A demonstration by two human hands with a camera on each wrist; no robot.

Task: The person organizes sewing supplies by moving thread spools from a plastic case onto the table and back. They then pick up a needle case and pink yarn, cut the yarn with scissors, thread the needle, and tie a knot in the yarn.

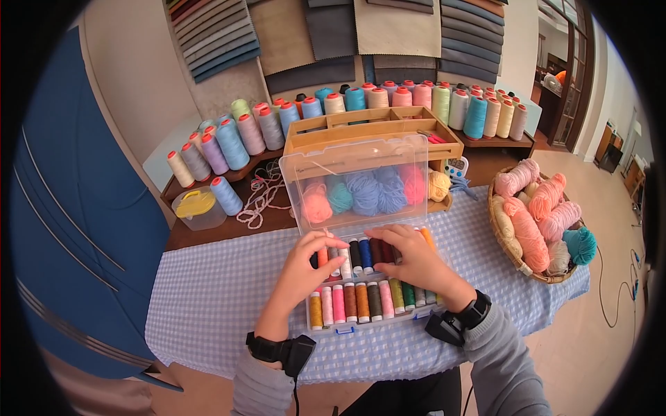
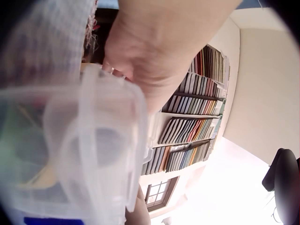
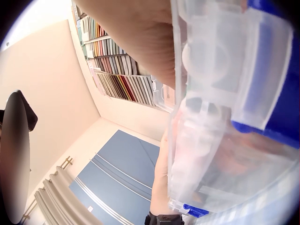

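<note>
A clear plastic case (image 1: 368,324) with its lid (image 1: 355,147) raised holds two rows of colourful thread spools. My left hand (image 1: 305,267) is over the left of the back row, with its thumb and index finger apart beside a white thread spool (image 1: 345,267). The right hand (image 1: 413,255) reaches over the back row from the other side, its fingers and thumb spread across dark red spools (image 1: 377,249). Between the hands lie a black spool (image 1: 356,255) and a blue spool (image 1: 366,255). In both wrist views the clear case wall hides the fingertips.
Yarn balls show through the raised lid, before a wooden organiser (image 1: 374,139). A wicker basket (image 1: 510,247) of yarn skeins stands at the right. Large thread cones (image 1: 232,145) line the curved shelf behind. A tub with a yellow lid (image 1: 195,203) sits at the left. Checked cloth (image 1: 208,291) covers the table.
</note>
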